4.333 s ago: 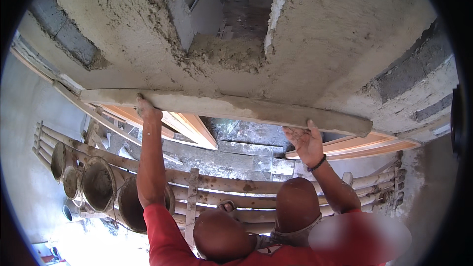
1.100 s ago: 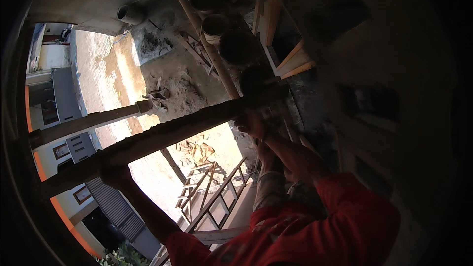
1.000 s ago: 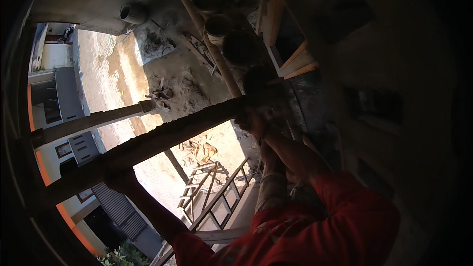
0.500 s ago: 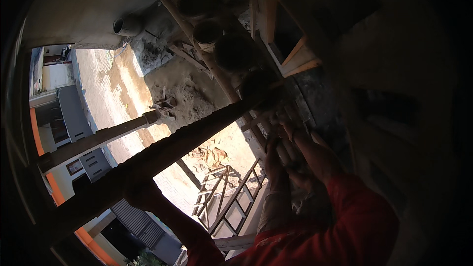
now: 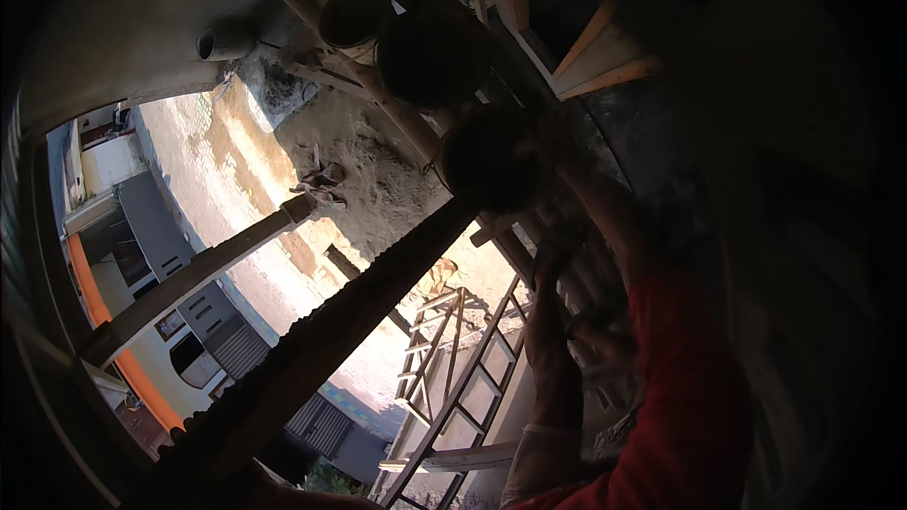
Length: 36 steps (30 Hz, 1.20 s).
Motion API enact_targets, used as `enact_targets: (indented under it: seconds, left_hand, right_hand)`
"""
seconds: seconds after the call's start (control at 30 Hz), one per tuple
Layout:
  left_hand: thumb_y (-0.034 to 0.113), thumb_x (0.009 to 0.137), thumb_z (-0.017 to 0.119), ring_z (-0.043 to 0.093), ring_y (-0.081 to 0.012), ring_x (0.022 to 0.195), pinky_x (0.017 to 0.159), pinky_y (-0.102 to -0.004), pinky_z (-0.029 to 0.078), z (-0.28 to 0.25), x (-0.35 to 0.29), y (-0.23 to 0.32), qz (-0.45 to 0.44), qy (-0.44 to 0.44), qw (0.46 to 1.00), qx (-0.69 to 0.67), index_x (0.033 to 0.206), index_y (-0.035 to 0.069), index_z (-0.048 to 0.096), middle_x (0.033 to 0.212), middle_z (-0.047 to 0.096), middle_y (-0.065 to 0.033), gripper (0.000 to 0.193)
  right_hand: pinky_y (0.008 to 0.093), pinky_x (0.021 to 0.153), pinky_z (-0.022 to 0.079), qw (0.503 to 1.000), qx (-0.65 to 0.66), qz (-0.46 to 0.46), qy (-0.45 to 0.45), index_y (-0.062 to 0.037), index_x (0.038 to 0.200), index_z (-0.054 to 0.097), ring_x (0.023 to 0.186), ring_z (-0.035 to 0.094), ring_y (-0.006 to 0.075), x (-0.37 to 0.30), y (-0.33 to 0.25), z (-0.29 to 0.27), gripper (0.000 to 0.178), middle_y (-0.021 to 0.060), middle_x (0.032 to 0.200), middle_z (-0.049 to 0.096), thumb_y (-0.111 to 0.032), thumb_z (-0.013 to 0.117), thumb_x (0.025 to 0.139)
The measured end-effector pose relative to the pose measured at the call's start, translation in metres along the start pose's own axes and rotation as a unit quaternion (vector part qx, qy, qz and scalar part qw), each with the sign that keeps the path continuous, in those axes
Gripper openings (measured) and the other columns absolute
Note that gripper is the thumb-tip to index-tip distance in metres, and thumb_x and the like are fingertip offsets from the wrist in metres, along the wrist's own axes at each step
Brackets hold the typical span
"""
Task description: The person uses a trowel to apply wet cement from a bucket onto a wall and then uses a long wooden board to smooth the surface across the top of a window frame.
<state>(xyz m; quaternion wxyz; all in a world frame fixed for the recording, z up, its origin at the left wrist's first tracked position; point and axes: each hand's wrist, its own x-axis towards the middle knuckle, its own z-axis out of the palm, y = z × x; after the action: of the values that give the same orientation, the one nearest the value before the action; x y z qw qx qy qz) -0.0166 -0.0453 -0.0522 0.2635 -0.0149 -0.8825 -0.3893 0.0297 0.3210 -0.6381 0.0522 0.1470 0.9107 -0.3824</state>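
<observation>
One long board (image 5: 321, 326), probably wood but too dark to swear to, cuts diagonally from the lower left up toward the middle, and it's nearly a silhouette: upper edge all crusty and lumpy, lower edge a lot straighter, getting skinnier toward the far end. Left hand (image 5: 250, 484) is just a murky shape by the near end at the bottom, so can't tell if it's gripping anything. Red sleeve (image 5: 685, 368) on the right side, forearm reaching up, right hand (image 5: 551, 140) right by the rim of a dark bucket (image 5: 493, 159); fingers are lost in shadow, so no clue whether they're curled or spread. The board's far end overlaps that bucket in view, can't tell if they touch. Past it sit more round buckets (image 5: 430, 55) along a scaffold pole (image 5: 397, 113), with a ladder-like frame (image 5: 472, 387) lower down. Way out there's a sunlit paved strip (image 5: 213, 165), then buildings with an orange band (image 5: 87, 276), all tilted sideways.
</observation>
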Motion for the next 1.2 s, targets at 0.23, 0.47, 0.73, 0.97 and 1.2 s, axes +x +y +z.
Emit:
enact_targets:
  seconds: [0.23,0.47,0.73,0.97,1.2]
  left_hand:
    - [0.010,0.089,0.052,0.052,-0.0300,0.118,0.102,-0.0448,0.043,-0.016,-0.003,0.002,-0.126,-0.017,0.955,-0.267,0.132,-0.004,0.042,0.130,0.050,-0.0189,0.046]
    - [0.018,0.094,0.036,0.035,-0.0415,0.129,0.110,-0.0572,0.024,0.023,-0.009,0.032,-0.131,0.101,0.981,-0.102,0.136,-0.006,0.033,0.137,0.037,-0.0282,0.049]
    - [0.021,0.092,0.036,0.029,-0.0429,0.132,0.111,-0.0605,0.019,0.012,-0.006,0.020,-0.039,-0.078,0.975,-0.204,0.138,-0.005,0.029,0.140,0.031,-0.0295,0.054]
    - [0.016,0.093,0.036,0.039,-0.0406,0.124,0.109,-0.0562,0.027,0.062,-0.027,0.085,-0.143,0.054,0.948,-0.279,0.137,-0.006,0.031,0.133,0.037,-0.0295,0.050]
    - [0.014,0.090,0.051,0.051,-0.0345,0.114,0.103,-0.0490,0.038,0.048,-0.054,0.087,-0.082,-0.019,0.974,-0.208,0.131,-0.007,0.039,0.127,0.048,-0.0241,0.048]
  right_hand:
    - [0.0451,0.092,0.043,0.985,0.106,-0.124,-0.050,-0.0043,0.129,0.046,0.105,0.055,0.0343,0.028,0.004,-0.007,0.078,0.0214,0.120,0.053,-0.031,0.077,0.062]
    - [0.0373,0.089,0.048,0.963,0.160,0.052,-0.210,-0.0034,0.133,0.043,0.104,0.058,0.0264,0.021,-0.028,-0.039,0.079,0.0173,0.122,0.055,-0.031,0.077,0.068]
    - [0.0359,0.088,0.048,0.989,0.129,0.033,-0.069,-0.0037,0.124,0.052,0.106,0.058,0.0252,0.015,0.037,-0.054,0.061,0.0158,0.120,0.058,-0.031,0.072,0.074]
    - [0.0399,0.084,0.048,0.990,-0.080,-0.092,-0.076,-0.0114,0.111,0.061,0.099,0.059,0.0349,-0.011,-0.002,-0.087,0.033,0.0175,0.104,0.061,-0.021,0.060,0.079]
    - [0.0399,0.088,0.046,0.992,0.122,0.033,0.001,0.0026,0.113,0.056,0.103,0.058,0.0372,-0.081,-0.069,-0.157,0.036,0.0276,0.107,0.059,-0.026,0.045,0.094]
